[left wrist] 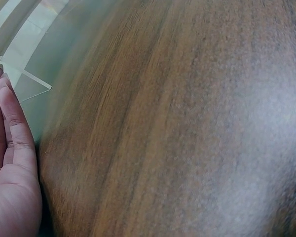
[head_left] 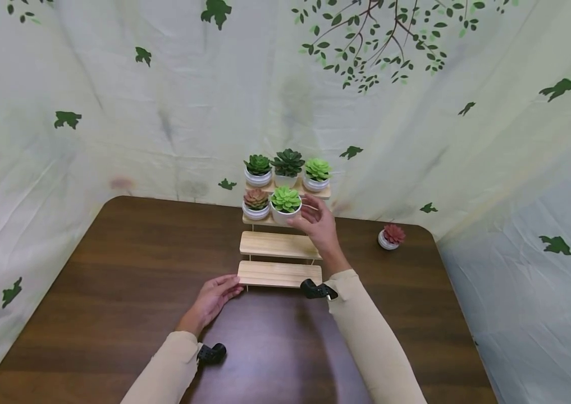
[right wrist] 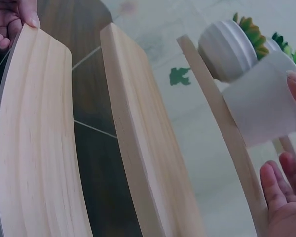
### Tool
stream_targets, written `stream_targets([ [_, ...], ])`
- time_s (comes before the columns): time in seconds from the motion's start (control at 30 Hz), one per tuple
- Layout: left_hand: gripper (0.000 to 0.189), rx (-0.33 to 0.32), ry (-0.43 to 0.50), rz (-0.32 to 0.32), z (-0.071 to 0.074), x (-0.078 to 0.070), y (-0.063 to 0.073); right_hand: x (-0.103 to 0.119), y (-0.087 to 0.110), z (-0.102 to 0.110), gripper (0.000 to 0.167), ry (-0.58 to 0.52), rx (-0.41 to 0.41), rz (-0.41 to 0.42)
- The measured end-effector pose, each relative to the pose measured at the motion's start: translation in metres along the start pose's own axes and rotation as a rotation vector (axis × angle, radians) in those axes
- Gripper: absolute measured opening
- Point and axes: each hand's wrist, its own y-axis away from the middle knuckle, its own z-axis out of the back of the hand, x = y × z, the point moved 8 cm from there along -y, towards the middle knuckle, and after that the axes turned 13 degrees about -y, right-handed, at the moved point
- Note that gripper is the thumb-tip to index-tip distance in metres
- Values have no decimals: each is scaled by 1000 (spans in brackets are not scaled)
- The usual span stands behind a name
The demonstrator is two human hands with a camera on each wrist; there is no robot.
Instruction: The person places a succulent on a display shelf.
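Note:
My left hand grips the left end of the lowest wooden step of a tiered display stand. In the right wrist view its thumb lies on the step's corner, with the fingers at the side. On the second tier from the top, my right hand holds a bright green potted succulent in a white pot, thumb at its front and fingers by its right side. The pot stands near the shelf's front edge, beside a reddish-brown potted succulent. Part of the right hand lies outside its wrist view.
Three green potted succulents line the top tier. A red potted succulent lies tilted at the right rear of the dark wooden table. Behind hangs a leaf-print curtain. Thin clear legs support the stand.

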Motion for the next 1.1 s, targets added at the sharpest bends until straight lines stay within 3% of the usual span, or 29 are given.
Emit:
stream_targets([
  [0.37,11,-9,-6,27,0,4,-1,9,15,41,66,-60,-90,43],
  [0.63,12,-15,-1,15,2,3,-1,12,27,78,60,-49,-169,128],
  [0.87,11,10,8,2,-1,1,-2,5,51,130,57,-65,-278,213],
  [1.1,11,22,-5,8,-1,1,-1,-4,75,195,59,-87,-472,257],
])
